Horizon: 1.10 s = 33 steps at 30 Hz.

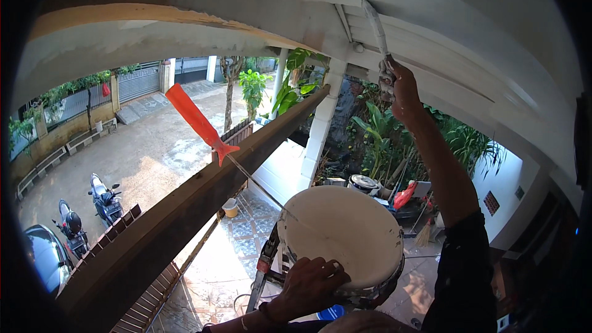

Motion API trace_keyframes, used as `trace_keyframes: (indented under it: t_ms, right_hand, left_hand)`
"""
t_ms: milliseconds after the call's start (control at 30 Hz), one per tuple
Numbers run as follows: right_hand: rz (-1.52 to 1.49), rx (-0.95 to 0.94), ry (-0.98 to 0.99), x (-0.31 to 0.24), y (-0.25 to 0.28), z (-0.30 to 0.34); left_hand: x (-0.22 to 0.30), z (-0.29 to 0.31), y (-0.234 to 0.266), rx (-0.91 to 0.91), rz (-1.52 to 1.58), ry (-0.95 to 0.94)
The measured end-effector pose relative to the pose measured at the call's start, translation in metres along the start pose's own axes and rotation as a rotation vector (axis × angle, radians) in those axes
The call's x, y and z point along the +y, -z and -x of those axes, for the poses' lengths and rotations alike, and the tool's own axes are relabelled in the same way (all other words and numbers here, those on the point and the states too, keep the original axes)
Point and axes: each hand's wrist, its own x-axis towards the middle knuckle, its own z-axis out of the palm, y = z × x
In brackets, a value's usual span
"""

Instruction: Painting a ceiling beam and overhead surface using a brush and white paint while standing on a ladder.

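Note:
My right hand (402, 89), raised at the upper right, grips the crusted lower end of a long, narrow, white-smeared tool (376, 28); seen edge-on, its exact kind is unclear. Its tip is at or close to the pale ceiling (425, 40); whether it touches, I cannot tell. Lower down, my left hand (313, 283) is closed over the near rim of a large white bucket (345, 228), fingertips curled inside. The bucket's inside is coated off-white, and dark stains mark its outer rim. Next to the bucket stands part of a metal ladder (262, 274).
A long brown beam (203, 191) runs diagonally at left. Above it, an orange-red plastic piece (194, 114) sits on a thin rod reaching toward the bucket. Far below are a tiled floor (246, 234), a small pail (230, 209), a broom (423, 234), motorcycles (105, 197) and a car (46, 253).

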Motion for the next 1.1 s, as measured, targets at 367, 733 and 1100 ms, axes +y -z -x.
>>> trace_keyframes:
  t_ms: [367,733,1100]
  right_hand:
    - [0.169,0.002,0.001,-0.028,-0.050,-0.011]
    - [-0.007,0.225,0.110,-0.054,0.098,0.104]
    - [0.112,0.565,-0.070,0.000,0.140,0.275]
  left_hand:
    - [-0.006,0.000,0.001,-0.031,-0.070,-0.042]
    - [-0.002,-0.011,0.014,-0.101,-0.034,-0.087]
    - [0.001,-0.044,0.020,-0.437,0.014,-0.124]
